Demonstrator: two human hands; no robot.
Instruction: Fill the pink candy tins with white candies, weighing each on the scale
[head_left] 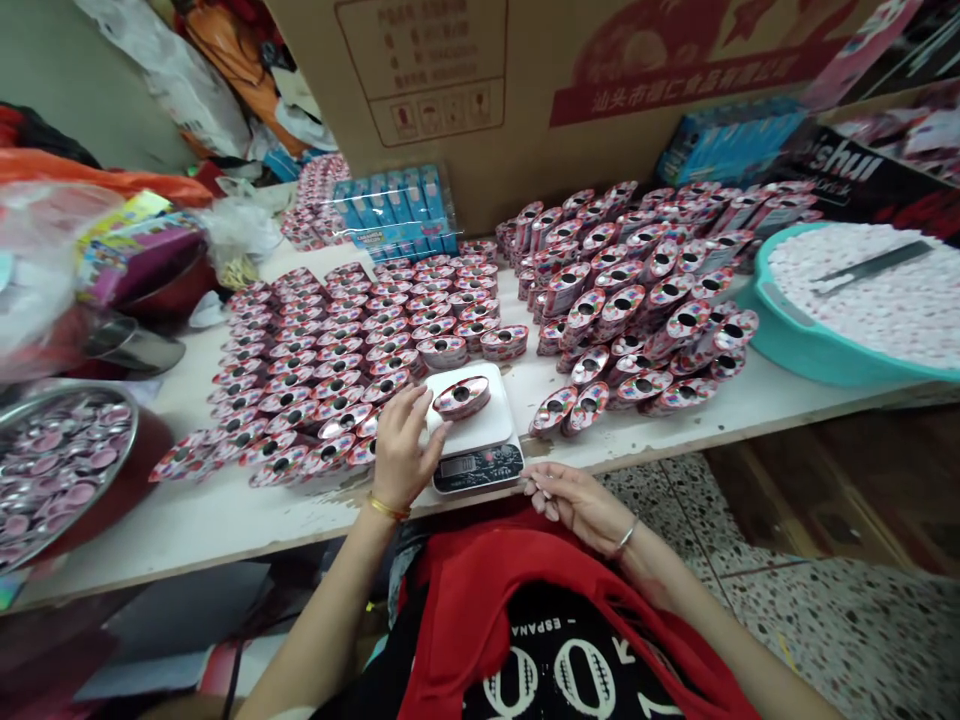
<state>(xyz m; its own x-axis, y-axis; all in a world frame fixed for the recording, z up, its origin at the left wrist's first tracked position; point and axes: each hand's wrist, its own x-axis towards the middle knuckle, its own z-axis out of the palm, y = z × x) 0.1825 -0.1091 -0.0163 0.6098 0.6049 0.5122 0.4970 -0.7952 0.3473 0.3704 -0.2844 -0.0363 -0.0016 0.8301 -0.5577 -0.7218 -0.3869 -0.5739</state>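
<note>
A white kitchen scale (490, 443) with a dark display panel stands at the table's front edge. On its platform sits a small oval printed pack (461, 397) with a dark hole in its top. My left hand (405, 445) is open at the scale's left side, thumb and fingers apart, with its fingertips close to the pack; whether they touch it is unclear. My right hand (576, 503) is closed in a pinch by the scale's front right corner. What it holds, if anything, cannot be made out. Rows of matching oval packs (337, 365) stand left of and behind the scale.
More packs (622, 300) are stacked at the right. Beyond them a turquoise basin (795, 335) holds small pale pieces and a flat metal tool (874, 265). A metal bowl (139, 450) of pink-and-silver pieces stands at the left. Blue boxes (397, 210) and a large carton (525, 110) are behind.
</note>
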